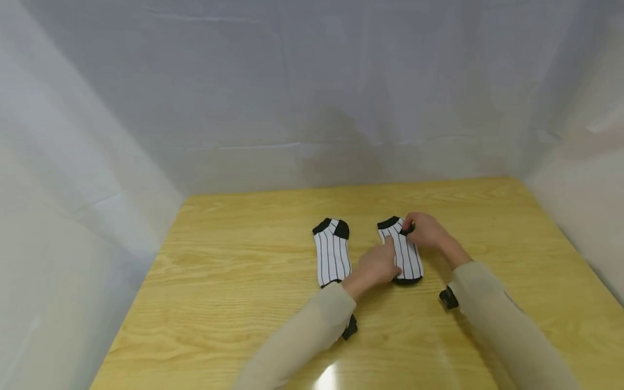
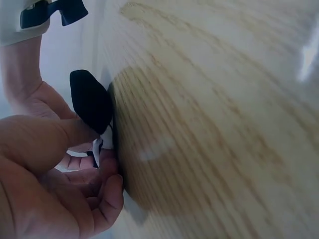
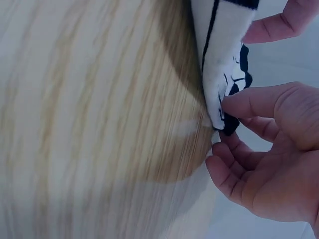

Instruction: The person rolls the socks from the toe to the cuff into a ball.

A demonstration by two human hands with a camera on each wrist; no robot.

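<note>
Two striped socks lie flat on the wooden surface [image 1: 234, 281], side by side, apart. Both my hands work the right sock [image 1: 407, 257]. My right hand [image 1: 424, 230] pinches its black heel corner, thumb and forefinger clamped, apparently to lift that edge. My left hand [image 1: 377, 265] grips the toe end, fingers curled. The left sock [image 1: 332, 254] lies untouched.
</note>
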